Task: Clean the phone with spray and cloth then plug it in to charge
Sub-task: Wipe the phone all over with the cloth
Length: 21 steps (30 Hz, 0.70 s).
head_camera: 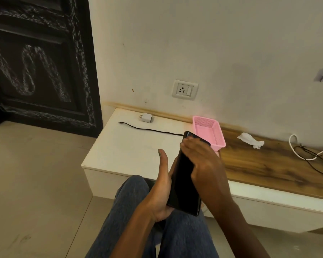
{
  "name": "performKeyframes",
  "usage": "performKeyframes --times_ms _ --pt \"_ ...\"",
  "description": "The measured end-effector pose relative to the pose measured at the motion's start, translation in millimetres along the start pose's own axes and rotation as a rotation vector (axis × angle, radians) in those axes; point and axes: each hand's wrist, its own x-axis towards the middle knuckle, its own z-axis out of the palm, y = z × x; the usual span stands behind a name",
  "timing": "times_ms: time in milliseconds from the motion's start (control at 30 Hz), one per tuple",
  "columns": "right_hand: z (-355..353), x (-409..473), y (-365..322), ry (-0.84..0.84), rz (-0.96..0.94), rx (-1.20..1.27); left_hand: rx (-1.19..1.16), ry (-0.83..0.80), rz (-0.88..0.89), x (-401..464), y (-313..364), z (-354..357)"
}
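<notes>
I hold a black phone (184,175) upright over my lap, its dark screen facing me. My left hand (159,185) cradles its lower end from the left with the thumb pointing straight up; a fingertip shows under the phone's right bottom corner. My right hand (201,161) grips the upper half from the right, its fingers lying across the top of the screen. A white charger adapter (145,117) and a black cable (151,129) lie on the low white table (119,148), below a wall socket (185,89). A crumpled white cloth (250,140) lies further right. No spray bottle is in view.
A pink plastic basket (209,132) stands just behind the phone. The table's right part is wood-grain (268,164), with tangled white and black cables (306,153) at its far end. A dark carved door (35,62) fills the left. My knees in jeans (119,211) are below.
</notes>
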Motion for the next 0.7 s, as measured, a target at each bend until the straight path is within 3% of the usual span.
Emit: performKeyframes --times_ms 100,267,467,700 --pt "-1.5 -3.0 7.1 -0.037 -0.052 0.034 0.020 0.014 -0.009 -1.4 2.9 -1.4" --pt "-5.6 9.5 21.1 0.014 0.018 0.032 0.036 -0.081 -0.039 -2.8 3.6 2.6" --pt "-5.3 -13.0 -2.5 -0.060 -0.132 0.050 -0.050 0.025 -0.049 -2.5 7.1 -7.5" --pt "-5.9 -5.0 4.3 -0.035 -0.069 0.089 -0.112 0.009 -0.051 -2.4 6.7 -6.2"
